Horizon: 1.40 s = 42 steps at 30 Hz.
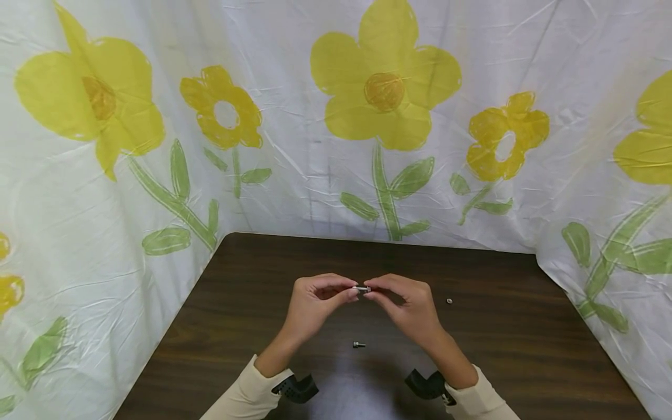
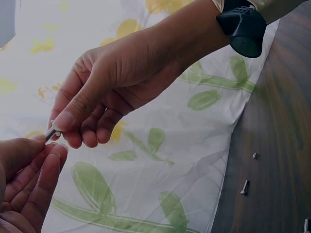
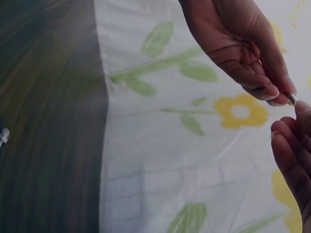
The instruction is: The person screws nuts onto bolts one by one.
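Observation:
Both hands hold one small metal bolt (image 1: 361, 289) in the air above the table, roughly level in the head view. My left hand (image 1: 314, 300) pinches its left end between thumb and fingertips. At the other end, my right hand (image 1: 410, 303) pinches a thicker part; fingertips cover it, so I cannot tell whether it is the bolt's head or a nut. The left wrist view shows the shank (image 2: 50, 134) running between the two thumbs. A second bolt (image 1: 359, 345) lies on the table below the hands. A small nut (image 1: 449, 301) lies to the right of my right hand.
The dark wooden table (image 1: 236, 280) has a white curtain (image 1: 294, 175) with yellow flowers behind it and along its sides. Each wrist wears a black camera mount (image 1: 298, 388). A small, partly cut-off object (image 2: 307, 225) shows at the left wrist view's lower right edge.

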Each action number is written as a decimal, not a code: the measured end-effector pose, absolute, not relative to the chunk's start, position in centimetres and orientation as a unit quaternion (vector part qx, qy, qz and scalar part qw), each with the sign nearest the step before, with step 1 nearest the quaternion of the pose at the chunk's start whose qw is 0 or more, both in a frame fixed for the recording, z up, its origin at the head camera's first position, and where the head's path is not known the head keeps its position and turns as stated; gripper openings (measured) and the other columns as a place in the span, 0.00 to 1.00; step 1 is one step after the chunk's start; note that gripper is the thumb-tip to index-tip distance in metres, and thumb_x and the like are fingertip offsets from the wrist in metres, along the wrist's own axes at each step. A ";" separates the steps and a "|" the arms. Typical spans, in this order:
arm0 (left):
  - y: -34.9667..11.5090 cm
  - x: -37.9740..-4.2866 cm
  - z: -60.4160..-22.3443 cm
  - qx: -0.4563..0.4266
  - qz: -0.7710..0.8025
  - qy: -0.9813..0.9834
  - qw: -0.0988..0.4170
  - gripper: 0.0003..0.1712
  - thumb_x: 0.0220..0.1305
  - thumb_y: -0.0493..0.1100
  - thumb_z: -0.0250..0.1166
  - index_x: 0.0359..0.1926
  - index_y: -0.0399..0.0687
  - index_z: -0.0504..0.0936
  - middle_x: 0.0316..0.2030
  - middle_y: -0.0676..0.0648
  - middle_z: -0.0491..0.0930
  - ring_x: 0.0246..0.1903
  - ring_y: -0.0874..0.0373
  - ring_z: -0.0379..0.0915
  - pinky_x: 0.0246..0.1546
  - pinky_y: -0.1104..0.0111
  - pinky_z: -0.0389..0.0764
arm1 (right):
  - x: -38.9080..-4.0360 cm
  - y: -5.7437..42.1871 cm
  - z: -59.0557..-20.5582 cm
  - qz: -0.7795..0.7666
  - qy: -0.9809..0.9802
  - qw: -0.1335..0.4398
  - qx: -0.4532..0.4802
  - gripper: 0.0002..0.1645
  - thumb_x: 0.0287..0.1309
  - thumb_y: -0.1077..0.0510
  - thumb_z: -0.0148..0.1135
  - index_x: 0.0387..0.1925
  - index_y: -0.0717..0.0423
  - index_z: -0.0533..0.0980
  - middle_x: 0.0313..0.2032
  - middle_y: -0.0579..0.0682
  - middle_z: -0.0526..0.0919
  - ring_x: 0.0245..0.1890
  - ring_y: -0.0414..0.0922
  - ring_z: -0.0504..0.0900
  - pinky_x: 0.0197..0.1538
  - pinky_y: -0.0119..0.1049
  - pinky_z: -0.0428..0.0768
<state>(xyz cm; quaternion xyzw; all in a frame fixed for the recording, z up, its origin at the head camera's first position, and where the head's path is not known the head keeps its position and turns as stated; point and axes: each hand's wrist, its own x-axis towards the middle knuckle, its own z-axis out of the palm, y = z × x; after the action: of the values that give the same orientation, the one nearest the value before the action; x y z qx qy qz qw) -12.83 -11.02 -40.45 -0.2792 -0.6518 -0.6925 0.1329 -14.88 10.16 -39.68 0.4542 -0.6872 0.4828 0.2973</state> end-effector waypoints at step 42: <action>-10.7 -12.9 -40.5 -0.297 -0.675 -0.653 0.174 0.07 0.58 0.27 0.73 0.39 0.34 0.89 0.35 0.40 0.88 0.33 0.52 0.87 0.32 0.57 0.87 | -14.3 10.1 -39.7 0.521 -0.719 0.228 0.398 0.13 0.54 0.72 0.73 0.40 0.57 0.86 0.34 0.51 0.89 0.30 0.41 0.88 0.34 0.29 0.85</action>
<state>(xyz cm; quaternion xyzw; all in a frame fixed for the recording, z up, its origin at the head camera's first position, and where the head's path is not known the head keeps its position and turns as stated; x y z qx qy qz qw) -12.86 -10.73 -40.49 -0.2966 -0.6526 -0.6752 0.1737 -14.31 10.05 -39.74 0.3981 -0.7195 0.5212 0.2285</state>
